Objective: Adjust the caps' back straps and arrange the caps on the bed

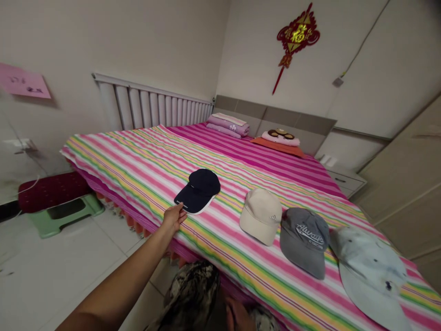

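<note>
My left hand (175, 216) reaches out over the bed's near edge, and its fingers close on the brim tip of a navy cap (199, 189) with a white underside. The cap lies flat on the striped bedsheet (144, 161). To its right lie a cream cap (261, 215), a grey cap (304, 240) with white lettering and a pale blue brimmed hat (370, 271), all in a row. Only a small part of my right hand (237, 317) shows at the bottom edge, next to camouflage fabric (193, 294); its fingers are hidden.
Folded pink bedding (229, 125) and a pillow stack (279, 138) lie by the headboard. A radiator (151, 105) lines the left wall. A green stool with a red cushion (55, 195) stands on the tiled floor at left. A white nightstand (344, 179) and a wardrobe (403, 193) stand at right.
</note>
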`<state>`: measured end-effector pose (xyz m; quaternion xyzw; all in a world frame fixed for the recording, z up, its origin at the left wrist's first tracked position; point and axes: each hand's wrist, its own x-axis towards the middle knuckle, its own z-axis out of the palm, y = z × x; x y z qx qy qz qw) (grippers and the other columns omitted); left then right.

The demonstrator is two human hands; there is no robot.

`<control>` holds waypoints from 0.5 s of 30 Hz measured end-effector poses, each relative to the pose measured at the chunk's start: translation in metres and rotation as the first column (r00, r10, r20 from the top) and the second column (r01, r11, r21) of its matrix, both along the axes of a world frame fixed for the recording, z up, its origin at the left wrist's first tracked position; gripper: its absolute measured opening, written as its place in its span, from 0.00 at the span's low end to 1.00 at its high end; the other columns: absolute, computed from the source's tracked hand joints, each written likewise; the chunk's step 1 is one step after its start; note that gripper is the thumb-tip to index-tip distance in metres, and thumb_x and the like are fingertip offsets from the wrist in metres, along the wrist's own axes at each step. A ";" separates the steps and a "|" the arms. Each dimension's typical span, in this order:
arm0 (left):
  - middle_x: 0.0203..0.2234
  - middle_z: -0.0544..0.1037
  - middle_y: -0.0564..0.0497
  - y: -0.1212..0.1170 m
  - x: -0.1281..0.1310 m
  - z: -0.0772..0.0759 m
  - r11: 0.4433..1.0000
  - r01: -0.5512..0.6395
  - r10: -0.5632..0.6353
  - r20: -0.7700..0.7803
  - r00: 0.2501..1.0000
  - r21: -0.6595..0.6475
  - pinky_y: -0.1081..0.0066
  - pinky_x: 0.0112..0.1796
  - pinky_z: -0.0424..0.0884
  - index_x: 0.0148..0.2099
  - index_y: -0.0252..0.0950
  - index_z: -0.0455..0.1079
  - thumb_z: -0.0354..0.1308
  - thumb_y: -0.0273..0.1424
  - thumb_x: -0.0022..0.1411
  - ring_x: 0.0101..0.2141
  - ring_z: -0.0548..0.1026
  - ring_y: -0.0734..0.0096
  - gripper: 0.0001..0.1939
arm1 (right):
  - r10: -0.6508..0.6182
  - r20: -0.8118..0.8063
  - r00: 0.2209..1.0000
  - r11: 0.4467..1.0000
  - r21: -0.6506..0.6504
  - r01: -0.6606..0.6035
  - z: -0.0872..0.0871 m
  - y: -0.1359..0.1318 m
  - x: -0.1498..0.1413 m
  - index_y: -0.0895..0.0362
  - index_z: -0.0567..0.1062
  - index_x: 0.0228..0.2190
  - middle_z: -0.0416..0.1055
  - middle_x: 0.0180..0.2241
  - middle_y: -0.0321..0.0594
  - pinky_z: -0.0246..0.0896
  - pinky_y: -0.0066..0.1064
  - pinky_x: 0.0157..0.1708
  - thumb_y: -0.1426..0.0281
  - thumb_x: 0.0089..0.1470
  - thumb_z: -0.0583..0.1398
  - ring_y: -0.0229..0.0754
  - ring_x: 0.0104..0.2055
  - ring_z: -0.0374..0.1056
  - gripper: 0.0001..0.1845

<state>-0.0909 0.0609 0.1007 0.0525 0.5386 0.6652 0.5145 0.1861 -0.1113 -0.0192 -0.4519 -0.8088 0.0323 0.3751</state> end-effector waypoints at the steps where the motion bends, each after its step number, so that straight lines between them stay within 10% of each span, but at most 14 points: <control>1: 0.16 0.67 0.57 0.001 0.000 0.000 1.000 -0.006 0.006 0.003 1.000 -0.002 0.69 0.28 0.70 0.28 0.35 0.60 0.58 0.28 0.52 0.18 0.70 0.76 0.08 | -0.006 -0.003 1.000 1.000 -0.002 0.005 0.000 0.000 0.000 0.56 0.75 0.31 0.76 0.24 0.41 0.68 0.24 0.25 0.70 0.56 0.46 0.40 0.25 0.73 0.18; 15: 0.18 0.69 0.56 0.013 -0.002 0.005 0.995 0.049 -0.043 0.070 0.997 -0.090 0.65 0.32 0.72 0.29 0.34 0.63 0.60 0.26 0.50 0.19 0.68 0.78 0.07 | -0.028 -0.057 0.998 0.999 -0.017 0.027 -0.001 -0.002 0.001 0.56 0.75 0.28 0.75 0.22 0.41 0.67 0.22 0.23 0.68 0.57 0.46 0.39 0.24 0.73 0.19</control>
